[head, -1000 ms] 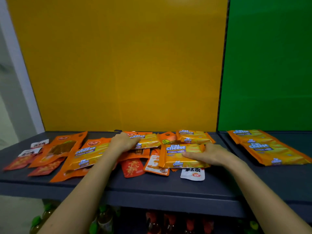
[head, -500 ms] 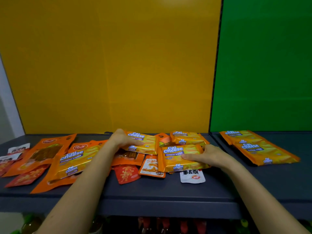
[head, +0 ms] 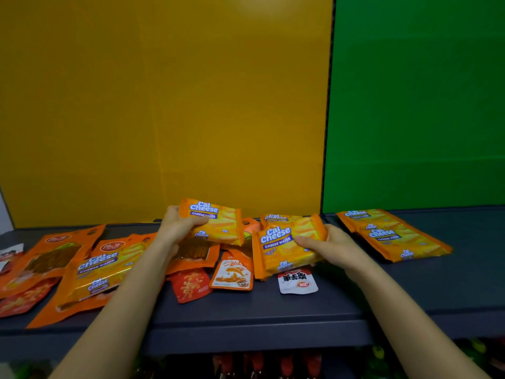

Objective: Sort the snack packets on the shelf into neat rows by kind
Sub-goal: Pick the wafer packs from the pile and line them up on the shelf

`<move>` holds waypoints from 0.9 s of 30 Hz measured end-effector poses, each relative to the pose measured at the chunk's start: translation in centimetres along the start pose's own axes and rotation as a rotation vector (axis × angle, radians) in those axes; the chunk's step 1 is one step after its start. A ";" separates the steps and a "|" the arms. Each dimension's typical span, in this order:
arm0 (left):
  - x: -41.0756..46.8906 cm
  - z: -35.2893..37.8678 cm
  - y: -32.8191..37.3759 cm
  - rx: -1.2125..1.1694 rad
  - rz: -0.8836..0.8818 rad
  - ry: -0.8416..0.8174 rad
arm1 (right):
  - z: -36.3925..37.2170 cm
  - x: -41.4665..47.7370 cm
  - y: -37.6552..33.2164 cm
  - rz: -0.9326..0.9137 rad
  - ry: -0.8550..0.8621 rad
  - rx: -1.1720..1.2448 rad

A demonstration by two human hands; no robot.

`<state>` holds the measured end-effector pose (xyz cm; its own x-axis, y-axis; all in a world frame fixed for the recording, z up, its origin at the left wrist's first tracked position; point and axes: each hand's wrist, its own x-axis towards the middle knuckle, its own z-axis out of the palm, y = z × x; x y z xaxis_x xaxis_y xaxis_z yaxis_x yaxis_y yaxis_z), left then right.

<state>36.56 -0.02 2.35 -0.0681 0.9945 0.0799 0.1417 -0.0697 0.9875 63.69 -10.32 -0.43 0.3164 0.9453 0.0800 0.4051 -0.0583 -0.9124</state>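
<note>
My left hand (head: 176, 228) grips a yellow Cal Cheese wafer packet (head: 218, 222), lifted and tilted above the pile. My right hand (head: 328, 246) holds a second Cal Cheese packet (head: 281, 246) by its right end, raised off the dark shelf (head: 273, 315). Another Cal Cheese packet (head: 276, 218) lies behind it. A row of Cal Cheese packets (head: 390, 236) lies flat at the right. One more Cal Cheese packet (head: 101, 269) rests on orange pouches at the left.
Orange pouches (head: 52, 255), a red sachet (head: 190, 285), an orange-and-white sachet (head: 233, 274) and a white sachet (head: 297, 281) lie scattered on the shelf. Behind stand a yellow panel (head: 164, 105) and a green panel (head: 415, 105). Bottles (head: 273, 365) show below the shelf's front edge.
Both hands have lifted their Cal Cheese packets off the shelf; the left packet rose and tilted, the right one came up and turned. My view shifted left.
</note>
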 end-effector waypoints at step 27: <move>-24.3 28.0 3.2 -0.080 -0.001 -0.211 | -34.1 -4.9 12.4 -0.014 0.460 0.176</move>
<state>66.35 -22.24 -0.26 0.1412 0.9883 0.0569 0.0621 -0.0662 0.9959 96.40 -26.68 1.58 0.6737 0.7037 0.2255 0.2735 0.0461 -0.9608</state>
